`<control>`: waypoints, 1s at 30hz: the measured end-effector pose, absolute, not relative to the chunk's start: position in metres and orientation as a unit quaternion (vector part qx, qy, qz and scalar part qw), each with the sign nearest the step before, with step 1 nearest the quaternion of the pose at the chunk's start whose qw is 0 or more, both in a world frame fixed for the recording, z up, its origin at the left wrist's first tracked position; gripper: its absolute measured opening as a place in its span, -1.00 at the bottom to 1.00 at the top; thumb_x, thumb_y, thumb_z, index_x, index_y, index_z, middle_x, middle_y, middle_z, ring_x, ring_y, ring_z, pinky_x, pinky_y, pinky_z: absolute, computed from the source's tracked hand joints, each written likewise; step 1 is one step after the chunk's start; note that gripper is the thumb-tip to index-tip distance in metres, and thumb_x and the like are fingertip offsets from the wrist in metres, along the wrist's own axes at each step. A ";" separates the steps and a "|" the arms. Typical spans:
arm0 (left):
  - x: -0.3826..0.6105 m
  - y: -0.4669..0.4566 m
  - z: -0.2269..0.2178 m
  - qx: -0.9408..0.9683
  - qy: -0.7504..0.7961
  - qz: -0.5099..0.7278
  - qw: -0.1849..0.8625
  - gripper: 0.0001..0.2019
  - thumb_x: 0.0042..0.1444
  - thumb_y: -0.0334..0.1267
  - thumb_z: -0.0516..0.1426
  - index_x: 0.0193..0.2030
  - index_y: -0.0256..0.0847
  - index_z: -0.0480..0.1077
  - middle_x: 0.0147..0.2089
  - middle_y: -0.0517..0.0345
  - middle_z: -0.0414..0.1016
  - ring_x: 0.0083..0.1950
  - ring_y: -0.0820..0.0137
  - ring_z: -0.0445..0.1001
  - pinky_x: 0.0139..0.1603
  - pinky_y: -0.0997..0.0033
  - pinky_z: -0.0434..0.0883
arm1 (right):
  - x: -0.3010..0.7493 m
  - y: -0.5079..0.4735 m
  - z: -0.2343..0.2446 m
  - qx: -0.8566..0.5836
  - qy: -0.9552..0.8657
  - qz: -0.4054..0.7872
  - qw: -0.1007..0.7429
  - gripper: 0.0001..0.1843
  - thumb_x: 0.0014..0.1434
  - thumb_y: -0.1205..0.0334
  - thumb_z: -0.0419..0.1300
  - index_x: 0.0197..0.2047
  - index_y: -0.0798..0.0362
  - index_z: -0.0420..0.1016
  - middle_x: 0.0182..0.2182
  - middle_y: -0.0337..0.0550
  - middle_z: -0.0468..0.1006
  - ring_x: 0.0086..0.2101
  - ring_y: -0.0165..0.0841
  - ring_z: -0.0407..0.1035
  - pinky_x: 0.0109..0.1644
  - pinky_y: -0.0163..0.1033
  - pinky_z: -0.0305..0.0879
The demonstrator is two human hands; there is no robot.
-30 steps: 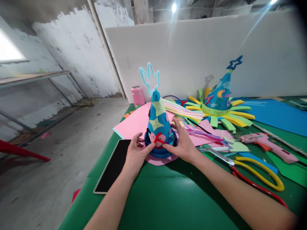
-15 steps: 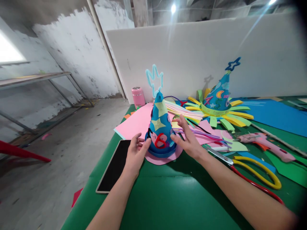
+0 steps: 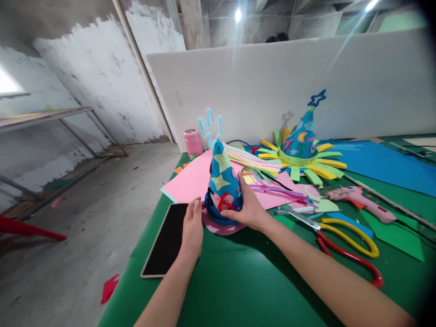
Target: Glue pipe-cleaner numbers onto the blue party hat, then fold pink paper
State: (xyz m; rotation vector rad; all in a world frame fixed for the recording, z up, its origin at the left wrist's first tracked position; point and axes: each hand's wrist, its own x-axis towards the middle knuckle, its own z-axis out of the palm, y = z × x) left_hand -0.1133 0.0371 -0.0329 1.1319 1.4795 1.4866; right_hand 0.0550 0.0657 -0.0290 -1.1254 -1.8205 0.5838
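A blue paper cone hat [image 3: 220,181] with yellow shapes, a red pipe-cleaner loop and a light-blue pipe-cleaner star on top stands on a pink paper disc [image 3: 218,225] on the green table [image 3: 238,281]. My right hand [image 3: 245,206] wraps around the cone's lower right side, fingers closed on it. My left hand [image 3: 192,227] lies flat by the cone's left base, fingers together, touching the pink disc beside a black tablet [image 3: 165,240].
A second decorated cone hat [image 3: 301,141] with yellow and green paper rays stands behind. Pipe cleaners [image 3: 259,161], pink paper [image 3: 190,179], scissors [image 3: 344,240], a pink glue gun [image 3: 357,200], blue paper [image 3: 384,163] and a pink cup [image 3: 192,142] lie around. A white board [image 3: 272,86] backs the table.
My right hand closed back onto the cone's lower side after lifting off it. My left hand dropped flat beside the base. The view shifted slightly.
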 end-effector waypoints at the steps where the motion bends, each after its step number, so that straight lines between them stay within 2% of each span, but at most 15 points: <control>1: -0.113 0.036 -0.032 0.443 0.576 0.579 0.370 -0.50 0.04 0.11 -0.05 -0.07 -0.26 0.31 -0.14 0.00 0.42 -0.12 0.29 0.40 -0.10 0.30 0.31 | 0.053 0.067 -0.030 -0.456 -0.737 0.228 0.443 0.19 -0.23 -0.08 0.30 0.29 0.09 -0.34 0.21 0.10 -0.03 0.15 -0.01 -0.06 0.13 0.11 -0.05; 6: -0.114 0.030 -0.026 0.463 0.582 0.568 0.353 -0.54 0.07 0.09 -0.08 -0.07 -0.22 0.28 -0.22 0.07 0.38 -0.19 0.33 0.39 -0.19 0.34 0.34 | 0.056 0.066 -0.030 -0.450 -0.744 0.230 0.438 0.18 -0.21 0.02 0.31 0.29 0.06 -0.39 0.22 0.05 -0.05 0.15 -0.06 -0.04 0.13 0.06 -0.01; 11: -0.112 0.027 -0.021 0.489 0.597 0.555 0.310 -0.60 0.08 0.06 -0.06 -0.13 -0.18 0.31 -0.30 0.13 0.33 -0.25 0.33 0.36 -0.20 0.30 0.33 | 0.075 0.054 -0.017 -0.442 -0.756 0.267 0.402 0.19 -0.20 -0.03 0.30 0.29 0.01 -0.41 0.25 0.04 -0.14 0.18 -0.05 -0.14 0.15 0.11 -0.08; 13: -0.111 0.027 -0.021 0.496 0.599 0.553 0.299 -0.61 0.08 0.05 -0.06 -0.13 -0.18 0.31 -0.25 0.10 0.35 -0.20 0.31 0.36 -0.18 0.30 0.33 | 0.096 0.045 -0.006 -0.458 -0.756 0.243 0.400 0.03 -0.10 -0.02 0.25 0.28 -0.02 -0.28 0.23 0.00 -0.07 0.18 -0.09 -0.13 0.17 0.10 -0.09; 15: -0.112 0.027 -0.022 0.497 0.599 0.556 0.291 -0.62 0.09 0.04 -0.06 -0.10 -0.18 0.29 -0.17 0.07 0.34 -0.13 0.29 0.35 -0.15 0.30 0.32 | 0.127 0.033 0.003 -0.505 -0.729 0.196 0.419 -0.33 0.08 0.06 0.11 0.22 -0.06 -0.03 0.16 -0.08 0.14 0.13 -0.17 0.03 0.15 0.02 0.00; 17: -0.112 0.027 -0.024 0.506 0.595 0.557 0.282 -0.63 0.09 0.01 -0.05 -0.06 -0.17 0.27 -0.10 0.05 0.32 -0.07 0.29 0.33 -0.12 0.30 0.30 | 0.167 0.021 0.004 -0.567 -0.683 0.134 0.439 -0.58 0.14 0.09 0.03 0.07 -0.04 0.22 -0.02 -0.09 0.37 -0.02 -0.20 0.25 0.04 -0.03 0.17; 19: -0.112 0.026 -0.025 0.529 0.586 0.556 0.258 -0.64 0.10 -0.02 -0.04 -0.03 -0.16 0.24 -0.07 0.05 0.30 -0.05 0.29 0.32 -0.09 0.31 0.28 | 0.207 0.009 -0.003 -0.638 -0.651 0.101 0.398 -0.63 0.12 0.09 0.04 -0.02 0.00 0.31 -0.20 -0.08 0.49 -0.18 -0.20 0.37 -0.08 -0.05 0.27; 21: -0.111 0.024 -0.025 0.557 0.582 0.550 0.219 -0.64 0.10 -0.06 -0.03 0.00 -0.16 0.22 -0.08 0.04 0.29 -0.05 0.29 0.32 -0.08 0.30 0.27 | 0.241 -0.002 -0.016 -0.677 -0.653 0.082 0.329 -0.66 0.10 0.08 0.04 -0.09 0.03 0.36 -0.24 -0.07 0.50 -0.23 -0.18 0.39 -0.14 -0.06 0.32; 24: -0.108 0.021 -0.024 0.587 0.581 0.543 0.152 -0.63 0.10 -0.11 -0.02 0.04 -0.16 0.18 -0.08 0.02 0.28 -0.05 0.27 0.30 -0.07 0.27 0.26 | 0.272 -0.018 -0.034 -0.676 -0.688 0.093 0.246 -0.66 0.09 0.09 0.03 -0.08 0.01 0.33 -0.15 -0.05 0.45 -0.19 -0.17 0.38 -0.19 -0.09 0.36; 30: -0.107 0.020 -0.025 0.631 0.553 0.541 0.061 -0.60 0.07 -0.21 0.02 0.08 -0.19 0.13 -0.01 -0.04 0.22 0.01 0.21 0.27 -0.01 0.19 0.24 | 0.278 -0.045 -0.033 -0.657 -0.730 0.076 0.173 -0.65 0.08 0.15 0.04 -0.04 -0.03 0.30 -0.07 -0.06 0.38 -0.09 -0.18 0.32 -0.09 -0.09 0.33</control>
